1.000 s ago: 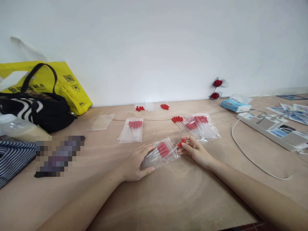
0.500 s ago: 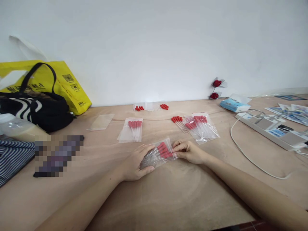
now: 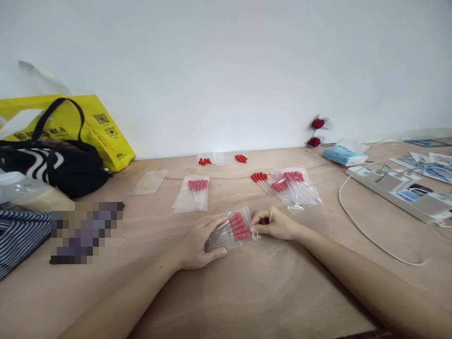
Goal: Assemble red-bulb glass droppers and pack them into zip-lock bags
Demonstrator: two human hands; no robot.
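A clear zip-lock bag lies tilted before me, with several red-capped glass droppers inside it. My left hand steadies the closed end, thumb below and fingers above, covering the dropper tips. At the opposite edge, by the seal, my right hand pinches the bag between thumb and forefinger. Beyond them, more droppers rest on a small bag. To the right, a larger bag contains red-capped droppers, and several loose droppers lie beside it.
Red caps lie near the wall beside thin tubes in clear plastic. Flat empty bags are at the left. Further left are a yellow bag, a black bag and a bottle. A tissue pack and power strip stand right.
The held bag has turned slightly, and its red caps now spread more side by side. My right hand has shifted slightly left along the seal edge; the view has tilted a little.
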